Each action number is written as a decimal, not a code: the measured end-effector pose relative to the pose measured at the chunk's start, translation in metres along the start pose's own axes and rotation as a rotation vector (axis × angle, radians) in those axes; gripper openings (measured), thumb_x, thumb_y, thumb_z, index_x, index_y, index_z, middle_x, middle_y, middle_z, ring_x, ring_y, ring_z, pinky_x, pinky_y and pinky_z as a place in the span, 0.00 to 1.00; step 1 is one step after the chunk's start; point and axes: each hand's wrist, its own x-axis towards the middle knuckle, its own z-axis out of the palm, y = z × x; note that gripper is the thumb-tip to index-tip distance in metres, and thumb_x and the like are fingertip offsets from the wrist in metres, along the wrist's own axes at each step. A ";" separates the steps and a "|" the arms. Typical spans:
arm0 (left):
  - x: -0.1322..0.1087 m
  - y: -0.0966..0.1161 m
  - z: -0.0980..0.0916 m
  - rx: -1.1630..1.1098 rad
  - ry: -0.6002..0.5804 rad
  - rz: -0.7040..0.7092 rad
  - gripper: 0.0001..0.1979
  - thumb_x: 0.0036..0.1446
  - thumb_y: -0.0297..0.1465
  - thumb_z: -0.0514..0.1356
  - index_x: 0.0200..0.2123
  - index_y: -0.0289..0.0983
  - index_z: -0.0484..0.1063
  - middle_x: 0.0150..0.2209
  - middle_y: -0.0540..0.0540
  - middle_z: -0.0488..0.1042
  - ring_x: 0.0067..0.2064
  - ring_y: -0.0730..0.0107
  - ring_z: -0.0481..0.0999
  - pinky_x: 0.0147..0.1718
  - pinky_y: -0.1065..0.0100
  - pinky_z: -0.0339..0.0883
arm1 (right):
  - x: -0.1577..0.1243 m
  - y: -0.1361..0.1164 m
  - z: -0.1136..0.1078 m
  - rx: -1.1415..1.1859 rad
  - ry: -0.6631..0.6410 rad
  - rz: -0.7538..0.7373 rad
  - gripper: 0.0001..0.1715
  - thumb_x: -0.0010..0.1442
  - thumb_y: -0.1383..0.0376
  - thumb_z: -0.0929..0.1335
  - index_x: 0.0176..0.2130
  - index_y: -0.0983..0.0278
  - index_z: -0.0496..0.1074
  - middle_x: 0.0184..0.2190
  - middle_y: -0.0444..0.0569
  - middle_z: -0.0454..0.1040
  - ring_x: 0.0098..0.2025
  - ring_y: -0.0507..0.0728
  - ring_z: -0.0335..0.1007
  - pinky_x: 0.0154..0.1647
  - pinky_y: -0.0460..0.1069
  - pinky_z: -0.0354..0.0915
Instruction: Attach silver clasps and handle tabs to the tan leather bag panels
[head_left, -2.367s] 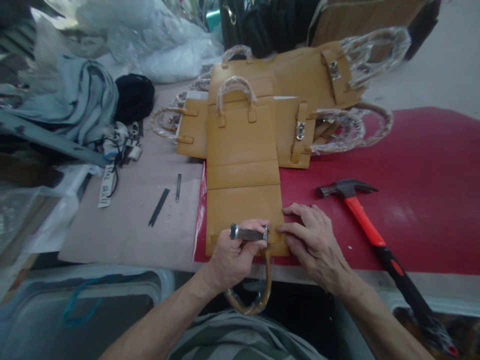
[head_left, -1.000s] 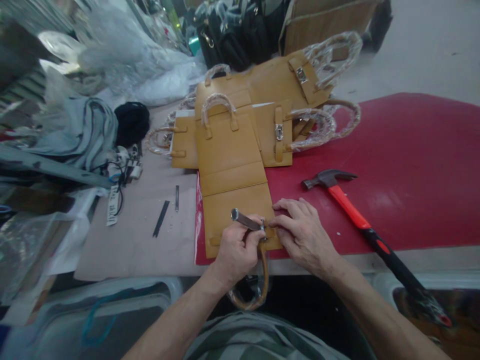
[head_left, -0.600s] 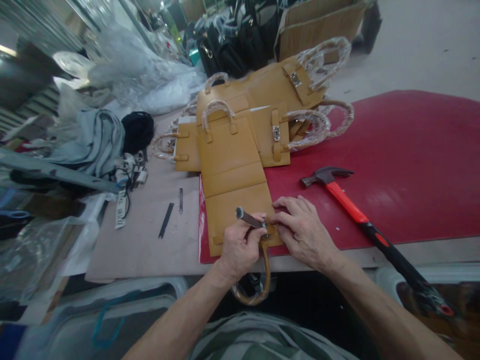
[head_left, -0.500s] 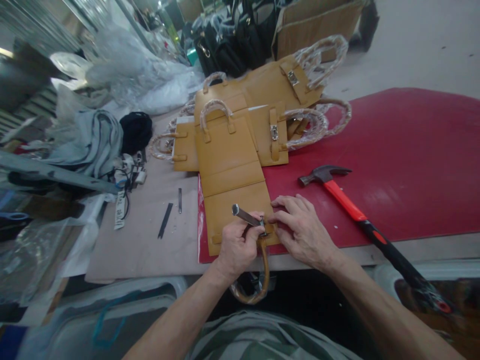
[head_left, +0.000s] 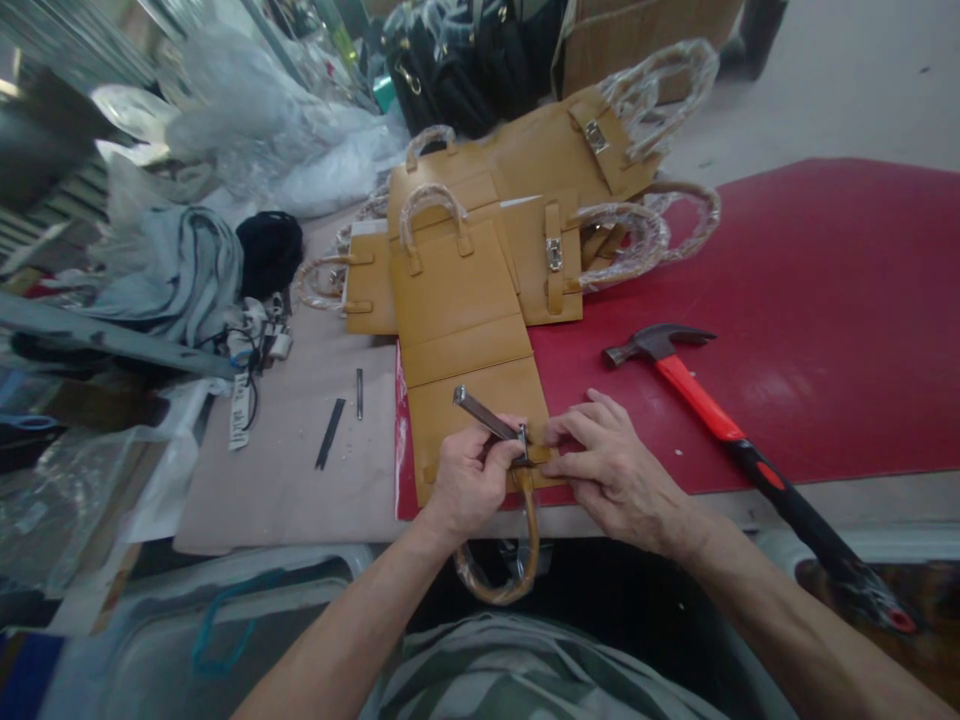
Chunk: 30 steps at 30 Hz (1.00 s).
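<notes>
My left hand (head_left: 476,475) is closed around a metal punch (head_left: 486,412), a dark rod with a bright end that slants up and to the left. The punch's lower end is at a small metal clasp piece (head_left: 523,442) on the tan leather bag (head_left: 469,400), partly hidden by my fingers. My right hand (head_left: 619,470) is bent at the bag's right edge, its fingertips gripping a short leather strap (head_left: 541,455) beside the clasp. The bag lies flat, with one film-wrapped handle (head_left: 534,545) hanging over the table's front edge.
A claw hammer (head_left: 697,400) with a red and black handle lies on the red mat (head_left: 825,330), right of my hands. More tan bags (head_left: 540,150) are piled behind. Two thin dark strips (head_left: 330,434) lie at left, near a dark cloth (head_left: 270,252). A cardboard box (head_left: 645,45) stands behind.
The view has shifted slightly. The punch's upper end tilts a little further left, and my right fingers have shifted slightly at the strap. Both hands stay at the clasp.
</notes>
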 end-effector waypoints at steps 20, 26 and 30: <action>-0.002 -0.004 0.004 0.088 0.051 0.071 0.08 0.60 0.26 0.60 0.42 0.36 0.77 0.42 0.43 0.83 0.42 0.63 0.84 0.42 0.67 0.78 | 0.004 -0.004 0.001 -0.043 -0.109 -0.070 0.20 0.55 0.74 0.63 0.43 0.61 0.77 0.35 0.49 0.68 0.40 0.59 0.58 0.51 0.61 0.54; -0.004 -0.004 0.006 0.149 0.057 0.166 0.07 0.60 0.25 0.60 0.41 0.37 0.76 0.43 0.42 0.83 0.46 0.63 0.83 0.49 0.65 0.77 | 0.003 -0.005 0.003 -0.064 -0.096 -0.085 0.21 0.54 0.74 0.64 0.43 0.60 0.78 0.32 0.48 0.67 0.38 0.59 0.57 0.52 0.61 0.54; -0.006 -0.004 0.007 0.178 0.053 0.205 0.07 0.61 0.25 0.60 0.42 0.36 0.76 0.44 0.42 0.83 0.47 0.63 0.83 0.50 0.64 0.77 | 0.000 -0.005 0.003 -0.079 -0.090 -0.104 0.21 0.53 0.74 0.64 0.43 0.61 0.78 0.33 0.48 0.69 0.39 0.59 0.58 0.54 0.62 0.54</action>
